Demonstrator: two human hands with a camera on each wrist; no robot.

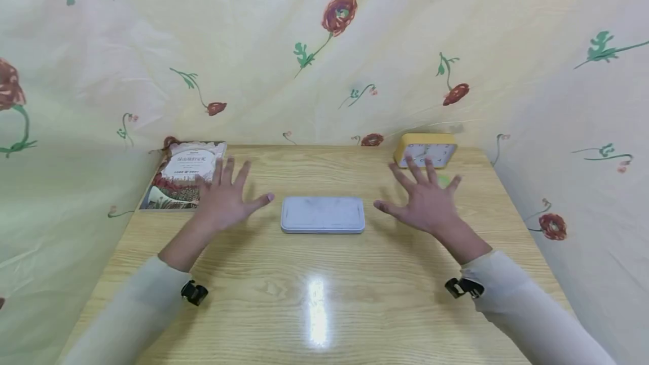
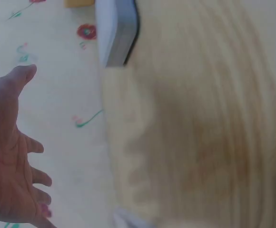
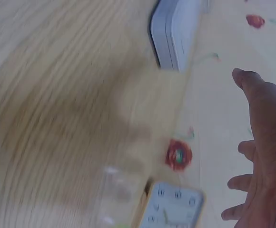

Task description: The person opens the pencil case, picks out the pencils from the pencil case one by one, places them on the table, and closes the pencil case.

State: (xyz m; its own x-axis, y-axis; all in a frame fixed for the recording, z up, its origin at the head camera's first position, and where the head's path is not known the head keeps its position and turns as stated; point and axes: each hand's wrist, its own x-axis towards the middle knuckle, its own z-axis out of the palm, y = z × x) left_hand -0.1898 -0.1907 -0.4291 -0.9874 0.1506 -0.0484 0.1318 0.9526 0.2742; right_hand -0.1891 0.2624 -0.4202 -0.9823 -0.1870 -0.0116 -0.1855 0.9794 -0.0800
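Observation:
A flat pale grey-blue case (image 1: 323,214) with rounded corners lies lengthwise at the middle of the wooden table. To its left my left hand (image 1: 221,203) hovers above the table with the fingers spread, in front of part of a book or booklet. On the other side my right hand (image 1: 428,204) is also raised and spread, close to a yellow clock (image 1: 400,151) with a white face. Neither hand touches the case, and both hold nothing. In the left wrist view, the left hand's palm (image 2: 4,156) shows; the right hand (image 3: 269,156) appears in the right wrist view.
The booklet (image 1: 185,162) with a printed cover lies at the table's back left corner. Beside the clock sits a clear item with a green spot (image 1: 444,181), its kind unclear. Floral cloth (image 1: 263,44) hangs behind and along the sides of the table (image 1: 274,297).

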